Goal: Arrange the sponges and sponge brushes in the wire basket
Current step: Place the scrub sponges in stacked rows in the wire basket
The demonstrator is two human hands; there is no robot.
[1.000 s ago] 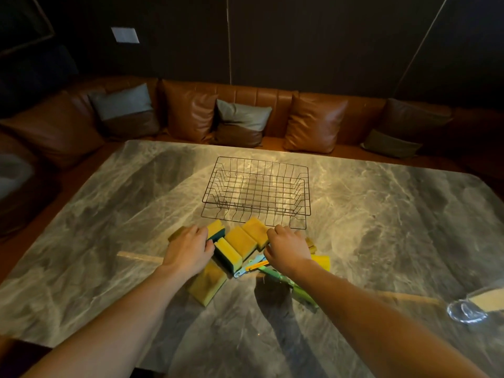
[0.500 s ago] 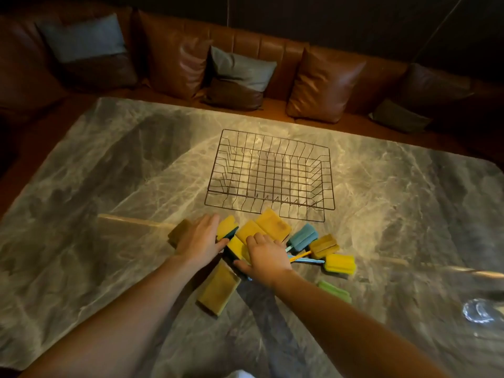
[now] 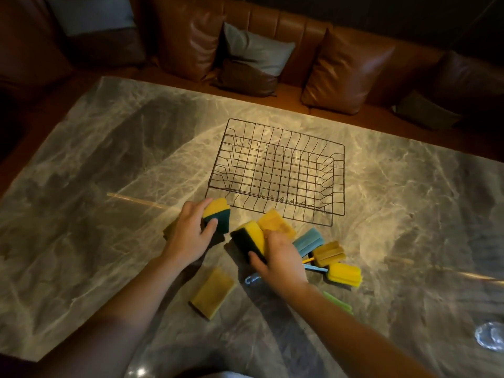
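Note:
An empty black wire basket stands on the marble table. Just in front of it, my left hand grips a yellow-and-green sponge, lifted on edge. My right hand holds a second yellow sponge with a dark green scrub side, also tilted up. A yellow sponge lies flat behind my right hand. Another flat yellow sponge lies nearer me. To the right lie sponge brushes with a blue head, a tan head, a yellow head and a green one.
A brown leather sofa with cushions runs along the far side of the table. A clear glass object sits at the right edge. Another sponge is partly hidden under my left hand.
Both hands have closed on a sponge each and raised them off the pile. The camera has tilted down and closer to the table.

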